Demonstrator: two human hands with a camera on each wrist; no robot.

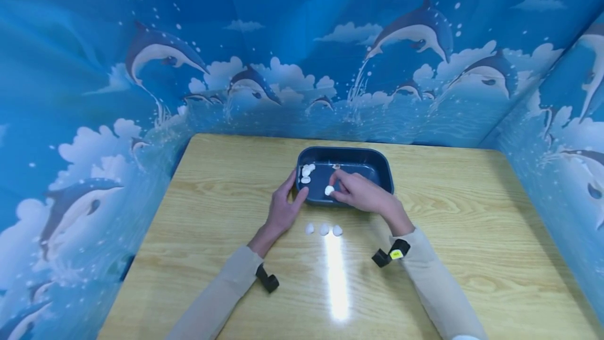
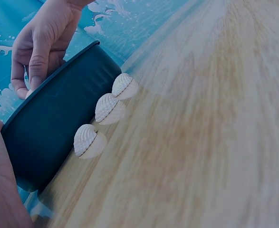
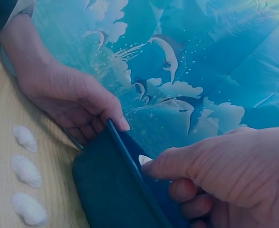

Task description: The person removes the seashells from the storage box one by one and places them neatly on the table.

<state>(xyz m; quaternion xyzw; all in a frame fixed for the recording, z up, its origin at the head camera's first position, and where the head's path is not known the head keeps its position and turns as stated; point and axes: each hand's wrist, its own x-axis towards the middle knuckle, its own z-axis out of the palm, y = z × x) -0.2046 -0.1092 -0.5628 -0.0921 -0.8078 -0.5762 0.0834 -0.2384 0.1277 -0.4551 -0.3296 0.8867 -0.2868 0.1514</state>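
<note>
I see the right hand (image 1: 362, 191) pinching a partly hidden shell (image 1: 329, 190), probably light, rigid, brittle; grasp edges. Left hand (image 1: 282, 209) holds tray (image 3: 106, 183), eight o'clock.

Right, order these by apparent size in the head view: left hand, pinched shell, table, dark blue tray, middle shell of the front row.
1. Table
2. Dark blue tray
3. Left hand
4. Pinched shell and middle shell: too alike to rank.
</note>
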